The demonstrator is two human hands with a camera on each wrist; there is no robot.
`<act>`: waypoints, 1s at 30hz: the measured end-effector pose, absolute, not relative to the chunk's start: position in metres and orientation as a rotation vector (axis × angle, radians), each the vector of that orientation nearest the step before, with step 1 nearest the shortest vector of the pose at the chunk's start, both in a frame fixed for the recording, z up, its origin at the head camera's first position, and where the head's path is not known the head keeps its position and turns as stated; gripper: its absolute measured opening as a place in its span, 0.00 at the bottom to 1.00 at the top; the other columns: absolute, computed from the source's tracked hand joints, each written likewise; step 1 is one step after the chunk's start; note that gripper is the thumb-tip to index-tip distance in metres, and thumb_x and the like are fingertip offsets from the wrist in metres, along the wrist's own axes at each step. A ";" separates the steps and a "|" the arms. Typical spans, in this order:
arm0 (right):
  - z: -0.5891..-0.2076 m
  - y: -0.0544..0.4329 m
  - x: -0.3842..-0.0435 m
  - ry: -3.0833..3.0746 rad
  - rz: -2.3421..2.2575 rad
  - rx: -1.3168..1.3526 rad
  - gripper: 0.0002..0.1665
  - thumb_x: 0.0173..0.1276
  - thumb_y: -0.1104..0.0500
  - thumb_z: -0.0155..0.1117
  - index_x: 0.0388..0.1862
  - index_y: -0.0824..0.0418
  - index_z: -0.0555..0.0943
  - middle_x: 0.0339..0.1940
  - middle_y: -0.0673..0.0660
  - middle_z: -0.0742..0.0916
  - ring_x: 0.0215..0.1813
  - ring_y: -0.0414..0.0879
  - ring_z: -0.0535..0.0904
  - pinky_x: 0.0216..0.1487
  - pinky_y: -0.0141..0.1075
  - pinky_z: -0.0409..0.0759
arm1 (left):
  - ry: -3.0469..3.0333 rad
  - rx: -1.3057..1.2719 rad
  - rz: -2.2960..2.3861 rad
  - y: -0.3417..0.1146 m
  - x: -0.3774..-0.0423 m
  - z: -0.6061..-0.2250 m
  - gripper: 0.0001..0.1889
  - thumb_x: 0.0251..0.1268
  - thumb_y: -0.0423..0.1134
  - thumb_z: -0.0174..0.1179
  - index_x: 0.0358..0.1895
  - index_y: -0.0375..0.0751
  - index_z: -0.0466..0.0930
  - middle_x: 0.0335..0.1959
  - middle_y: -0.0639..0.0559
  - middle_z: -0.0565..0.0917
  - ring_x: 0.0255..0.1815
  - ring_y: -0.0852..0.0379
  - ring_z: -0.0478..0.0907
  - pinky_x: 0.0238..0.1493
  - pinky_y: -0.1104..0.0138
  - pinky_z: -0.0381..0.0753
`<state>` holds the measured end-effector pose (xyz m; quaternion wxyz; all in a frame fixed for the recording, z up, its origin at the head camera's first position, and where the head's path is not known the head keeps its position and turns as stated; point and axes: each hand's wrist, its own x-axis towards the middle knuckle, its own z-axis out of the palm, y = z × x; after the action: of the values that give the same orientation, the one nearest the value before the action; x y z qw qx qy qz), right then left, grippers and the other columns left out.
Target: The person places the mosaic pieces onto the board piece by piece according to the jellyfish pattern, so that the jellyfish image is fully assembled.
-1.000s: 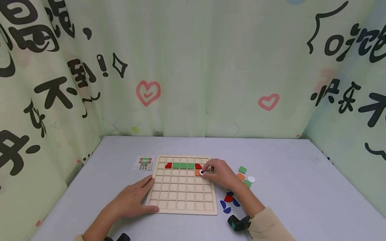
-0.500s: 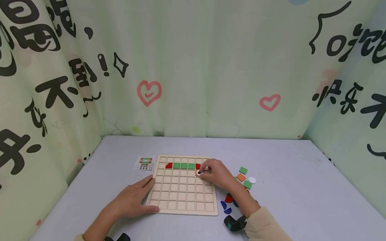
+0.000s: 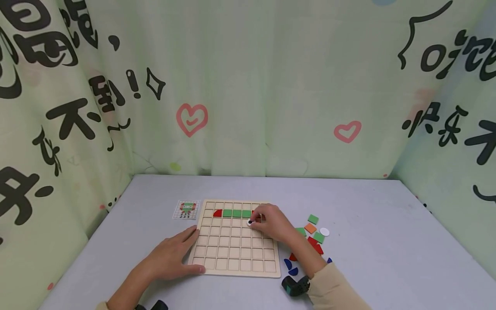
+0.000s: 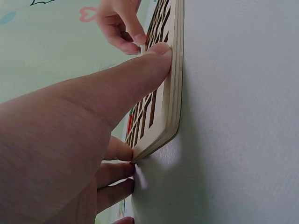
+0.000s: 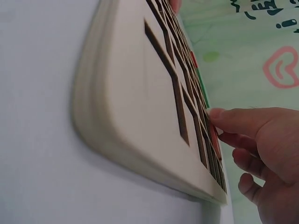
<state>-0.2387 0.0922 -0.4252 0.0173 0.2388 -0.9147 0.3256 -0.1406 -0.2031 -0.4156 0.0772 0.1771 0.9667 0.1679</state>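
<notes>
A wooden grid board (image 3: 240, 273) lies on the table. My left hand (image 3: 170, 255) rests at its left side, fingers against the left edge and thumb (image 4: 154, 63) on the near rim. In the board's upper part a row holds a red rounded piece (image 3: 218, 213) and green squares (image 3: 237, 213); the row's right end is partly behind my right hand (image 3: 274, 223). Between thumb and index finger, that hand pinches a small white disc (image 3: 249, 223) with a black dot, low over the row beneath the green squares. Whether the disc touches the board cannot be told.
A picture card (image 3: 187, 209) with a gridded figure lies left of the board. To the right are loose green squares (image 3: 313, 219), an orange square (image 3: 310, 228), a white disc (image 3: 324, 232), red pieces (image 3: 319, 249) and blue half-discs (image 3: 293, 271). A black device (image 3: 295, 286) sits at the right wrist.
My right hand has slid left across the board with the white disc. The orange square seen beside the disc earlier is now hidden. My left hand has stayed in place.
</notes>
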 end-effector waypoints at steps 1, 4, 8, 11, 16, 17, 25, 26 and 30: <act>-0.425 0.091 -0.239 -2.842 1.013 0.745 0.04 0.59 0.60 0.72 0.29 0.54 0.84 0.27 0.46 0.81 0.32 0.41 0.70 0.34 0.31 0.69 | 2.897 0.532 0.504 -0.203 -0.141 -0.416 0.55 0.49 0.71 0.62 0.73 0.36 0.59 0.76 0.41 0.59 0.74 0.41 0.62 0.65 0.44 0.66; -0.425 0.089 -0.239 -2.831 1.037 0.763 0.03 0.59 0.61 0.72 0.29 0.54 0.85 0.30 0.47 0.83 0.35 0.41 0.73 0.38 0.32 0.73 | 2.901 0.534 0.500 -0.202 -0.142 -0.416 0.54 0.49 0.71 0.63 0.73 0.37 0.59 0.76 0.42 0.59 0.74 0.41 0.62 0.66 0.44 0.66; -0.425 0.085 -0.240 -2.819 1.038 0.807 0.02 0.59 0.60 0.72 0.30 0.55 0.86 0.34 0.47 0.86 0.38 0.40 0.76 0.43 0.34 0.77 | 2.907 0.539 0.496 -0.201 -0.143 -0.417 0.55 0.48 0.71 0.62 0.73 0.36 0.59 0.76 0.41 0.59 0.74 0.41 0.62 0.65 0.44 0.67; -0.425 0.084 -0.240 -2.805 1.016 0.846 0.02 0.60 0.61 0.71 0.29 0.56 0.85 0.35 0.48 0.86 0.38 0.40 0.76 0.41 0.34 0.76 | 2.909 0.544 0.497 -0.200 -0.143 -0.417 0.55 0.48 0.71 0.63 0.73 0.36 0.59 0.76 0.41 0.60 0.73 0.41 0.62 0.65 0.44 0.67; -0.425 0.085 -0.240 -2.790 1.032 0.862 0.03 0.60 0.62 0.71 0.28 0.55 0.85 0.35 0.48 0.86 0.37 0.40 0.76 0.39 0.32 0.75 | 2.914 0.548 0.489 -0.199 -0.143 -0.417 0.55 0.48 0.71 0.63 0.73 0.37 0.59 0.75 0.41 0.60 0.73 0.41 0.62 0.65 0.44 0.67; -0.425 0.085 -0.239 -2.793 1.039 0.858 0.03 0.59 0.62 0.71 0.29 0.55 0.85 0.36 0.48 0.86 0.38 0.41 0.77 0.40 0.32 0.76 | 2.914 0.546 0.489 -0.199 -0.144 -0.417 0.55 0.48 0.71 0.63 0.73 0.37 0.59 0.76 0.42 0.60 0.73 0.41 0.62 0.65 0.44 0.67; -0.422 0.092 -0.236 -2.850 1.050 0.760 0.04 0.59 0.60 0.73 0.32 0.52 0.85 0.41 0.47 0.83 0.41 0.43 0.74 0.42 0.35 0.76 | 2.904 0.523 0.493 -0.199 -0.144 -0.417 0.55 0.48 0.72 0.63 0.74 0.38 0.59 0.76 0.42 0.59 0.74 0.41 0.62 0.66 0.44 0.66; -0.422 0.094 -0.235 -2.854 1.047 0.745 0.04 0.59 0.59 0.72 0.32 0.52 0.85 0.40 0.47 0.83 0.39 0.43 0.74 0.40 0.35 0.75 | 2.903 0.522 0.493 -0.199 -0.144 -0.417 0.55 0.48 0.71 0.63 0.74 0.38 0.59 0.76 0.42 0.59 0.74 0.41 0.62 0.66 0.44 0.66; -0.420 0.103 -0.230 -2.865 1.058 0.694 0.04 0.60 0.61 0.70 0.31 0.51 0.85 0.40 0.46 0.83 0.36 0.44 0.72 0.35 0.33 0.72 | 2.901 0.518 0.492 -0.200 -0.144 -0.418 0.55 0.48 0.71 0.63 0.74 0.37 0.59 0.76 0.42 0.59 0.74 0.41 0.62 0.66 0.44 0.67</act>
<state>-0.2305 0.1026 -0.4200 0.0050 0.2215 -0.9147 0.3379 -0.1436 -0.2002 -0.4176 0.0771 0.1727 0.9681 0.1643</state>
